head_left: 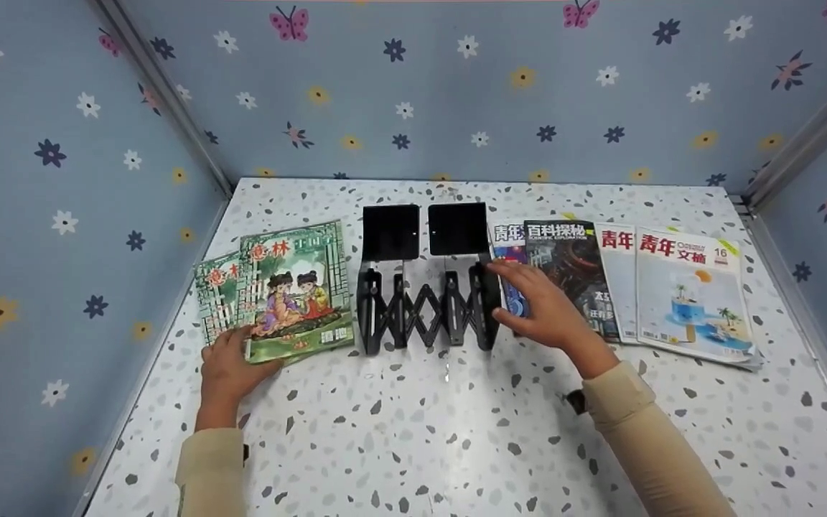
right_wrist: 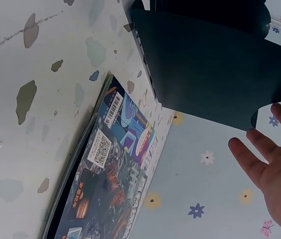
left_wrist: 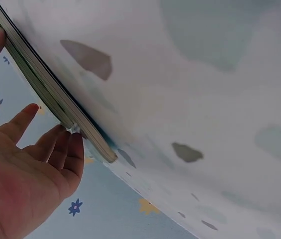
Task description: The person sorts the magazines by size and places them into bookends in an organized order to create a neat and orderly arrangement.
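Note:
A black expandable bookend with two upright end plates and a folding lattice stands mid-table. My right hand is at its right side, fingers extended and fingertips by the outer plate. In the right wrist view the fingers are spread beside the dark plate. My left hand touches the lower left corner of a green magazine, which overlaps a similar green magazine. The left wrist view shows the left fingertips against the edge of the magazine stack.
To the right lie overlapping magazines: a purple-blue one, a dark one, a white one and another white one. The speckled white table is bordered by blue flowered walls at the back and sides.

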### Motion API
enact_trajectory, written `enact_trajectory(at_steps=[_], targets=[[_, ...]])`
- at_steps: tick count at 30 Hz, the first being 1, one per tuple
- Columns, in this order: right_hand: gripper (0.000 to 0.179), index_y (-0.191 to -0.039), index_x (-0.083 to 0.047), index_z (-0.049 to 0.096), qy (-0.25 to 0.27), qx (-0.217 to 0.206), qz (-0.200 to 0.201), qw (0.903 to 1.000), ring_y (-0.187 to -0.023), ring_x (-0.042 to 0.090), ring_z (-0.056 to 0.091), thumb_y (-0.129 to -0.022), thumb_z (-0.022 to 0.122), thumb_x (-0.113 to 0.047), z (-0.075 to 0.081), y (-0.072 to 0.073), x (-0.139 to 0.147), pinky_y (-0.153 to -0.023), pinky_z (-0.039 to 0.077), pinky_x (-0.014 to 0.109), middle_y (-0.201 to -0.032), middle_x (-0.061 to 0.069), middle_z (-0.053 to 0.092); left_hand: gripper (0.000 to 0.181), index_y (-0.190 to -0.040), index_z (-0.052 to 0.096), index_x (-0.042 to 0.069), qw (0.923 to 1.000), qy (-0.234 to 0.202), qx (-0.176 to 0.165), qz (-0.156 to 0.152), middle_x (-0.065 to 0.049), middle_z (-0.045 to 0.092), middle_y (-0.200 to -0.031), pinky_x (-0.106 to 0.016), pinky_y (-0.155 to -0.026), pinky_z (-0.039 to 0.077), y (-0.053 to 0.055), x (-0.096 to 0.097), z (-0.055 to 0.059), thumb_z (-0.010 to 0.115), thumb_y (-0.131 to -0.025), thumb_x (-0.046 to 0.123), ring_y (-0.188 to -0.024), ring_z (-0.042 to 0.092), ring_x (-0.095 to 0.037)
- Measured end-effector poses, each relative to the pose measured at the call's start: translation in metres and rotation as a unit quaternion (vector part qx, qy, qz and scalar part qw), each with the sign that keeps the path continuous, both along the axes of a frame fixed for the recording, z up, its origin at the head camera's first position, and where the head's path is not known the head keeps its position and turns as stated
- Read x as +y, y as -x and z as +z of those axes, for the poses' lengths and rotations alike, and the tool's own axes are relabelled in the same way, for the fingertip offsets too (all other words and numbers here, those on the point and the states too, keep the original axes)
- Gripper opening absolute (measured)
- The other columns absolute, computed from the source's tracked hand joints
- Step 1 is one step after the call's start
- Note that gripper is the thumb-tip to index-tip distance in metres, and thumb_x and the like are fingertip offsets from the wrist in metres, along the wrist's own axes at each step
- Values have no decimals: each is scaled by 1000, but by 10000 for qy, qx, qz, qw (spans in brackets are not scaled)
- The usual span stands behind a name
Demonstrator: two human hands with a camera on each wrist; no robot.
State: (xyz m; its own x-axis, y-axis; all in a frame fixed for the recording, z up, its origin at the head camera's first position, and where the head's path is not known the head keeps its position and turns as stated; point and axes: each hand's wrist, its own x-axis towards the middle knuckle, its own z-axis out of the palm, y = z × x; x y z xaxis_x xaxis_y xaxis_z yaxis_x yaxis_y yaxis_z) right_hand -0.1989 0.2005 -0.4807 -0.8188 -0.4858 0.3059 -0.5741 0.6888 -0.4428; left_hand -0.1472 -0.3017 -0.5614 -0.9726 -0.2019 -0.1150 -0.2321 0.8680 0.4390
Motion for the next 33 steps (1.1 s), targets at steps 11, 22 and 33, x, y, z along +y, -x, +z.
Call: enact_trajectory(at_steps=[11, 22, 33], targets=[[70, -137, -27, 30, 198, 71, 135, 9997, -124, 12, 33, -76, 62, -39, -5, 0, 2, -99, 30, 39, -138, -12, 33, 101, -139, 23, 8, 9984, -422, -357, 150, -21, 20, -140, -58, -90, 28, 1, -3, 3, 65, -62, 60, -119, 21, -44], [70, -137, -26, 30, 281, 61, 154, 9995, -123, 14, 36, -77, 62, -40, -7, 0, 2, -99, 30, 37, -138, -14, 33, 96, -135, 31, 6, 9970, -626, -201, 419, -23, 23, -138, -56, -86, 31, 2, 0, 0, 72, -60, 50, -115, 22, -43], [70, -137, -26, 30, 393, -16, 188, 9990, -123, 13, 35, -76, 63, -37, -8, 0, 2, -100, 29, 36, -138, -14, 33, 98, -136, 30, 7, 9962, -611, -465, 403, -25, 24, -135, -56, -87, 27, 5, 3, 5, 70, -60, 56, -116, 21, -44]])
